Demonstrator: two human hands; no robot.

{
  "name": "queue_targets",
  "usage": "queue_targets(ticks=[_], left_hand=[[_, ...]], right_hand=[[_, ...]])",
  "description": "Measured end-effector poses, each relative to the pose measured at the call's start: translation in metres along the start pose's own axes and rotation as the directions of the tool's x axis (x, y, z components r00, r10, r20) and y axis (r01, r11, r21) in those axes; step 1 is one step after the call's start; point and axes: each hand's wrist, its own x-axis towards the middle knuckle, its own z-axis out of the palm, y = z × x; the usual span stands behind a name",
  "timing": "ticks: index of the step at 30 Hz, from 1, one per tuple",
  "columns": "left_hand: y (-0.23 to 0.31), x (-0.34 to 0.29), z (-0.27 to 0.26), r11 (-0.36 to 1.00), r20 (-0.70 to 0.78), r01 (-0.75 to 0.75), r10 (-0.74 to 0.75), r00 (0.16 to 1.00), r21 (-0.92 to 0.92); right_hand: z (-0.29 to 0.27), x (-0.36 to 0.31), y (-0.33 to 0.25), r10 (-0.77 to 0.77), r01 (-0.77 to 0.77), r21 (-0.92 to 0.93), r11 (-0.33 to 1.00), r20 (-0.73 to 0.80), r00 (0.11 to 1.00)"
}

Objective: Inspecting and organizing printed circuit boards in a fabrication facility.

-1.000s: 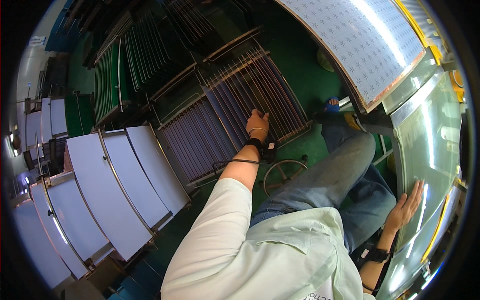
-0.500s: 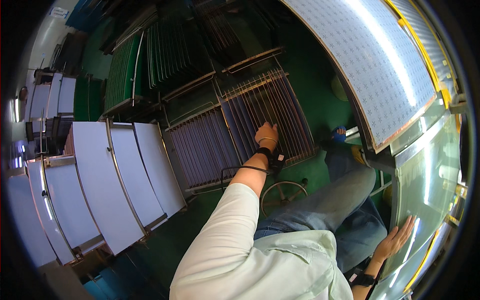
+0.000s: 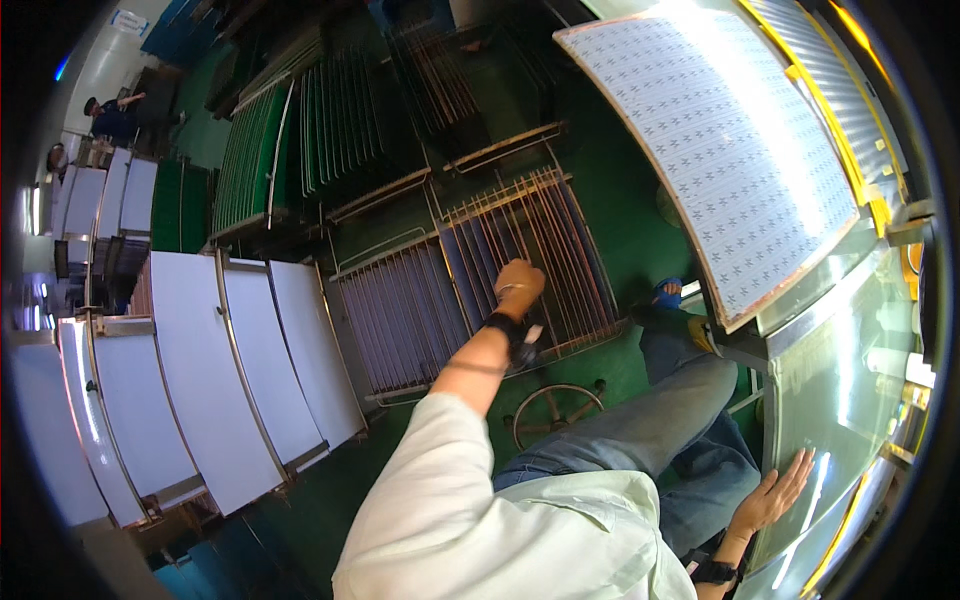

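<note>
My left hand point(image 3: 518, 285) reaches forward and down into a slotted metal rack point(image 3: 560, 250) holding several thin upright panels, its fingers closed around the top edge of one panel point(image 3: 500, 262). A dark strap sits on that wrist. My right hand point(image 3: 772, 497) lies flat with fingers spread on a glossy glass-like surface point(image 3: 840, 400) at the lower right. A large patterned sheet point(image 3: 730, 140) with a copper-coloured edge rests on the machine table above it.
A second rack of purple-grey panels point(image 3: 400, 310) stands left of the first. White flat panels point(image 3: 240, 370) lean in carts at the left. Green boards point(image 3: 320, 130) fill racks farther back. A round metal wheel point(image 3: 555, 410) lies on the green floor. A person point(image 3: 115, 110) stands far left.
My left hand has shifted a little along the rack and closed on a panel's edge. My right hand has slid lower on the glossy surface as my view turned.
</note>
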Motion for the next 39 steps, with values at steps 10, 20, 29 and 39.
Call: queue_targets(ticks=[10,20,29,39], left_hand=[[-0.052,-0.215,-0.293,0.367,-0.357,-0.43,0.252,0.9,-0.825],[-0.067,-0.343,-0.368,0.173,-0.4,-0.52,0.456,0.795,-0.837],[-0.117,-0.323,-0.357,0.194,-0.349,-0.482,0.473,0.809,-0.854],[-0.072,-0.263,-0.29,0.161,-0.164,-0.252,0.423,0.891,-0.954]], right_hand=[[-0.035,0.005,-0.092,-0.418,-0.381,0.898,0.218,0.439,0.795],[0.017,0.005,-0.213,-0.87,-0.909,-0.064,-0.412,0.324,0.372],[-0.035,0.012,-0.174,-0.709,-0.727,0.095,-0.68,0.17,0.685],[-0.061,0.024,-0.116,-0.597,-0.602,0.048,-0.797,0.096,0.797]])
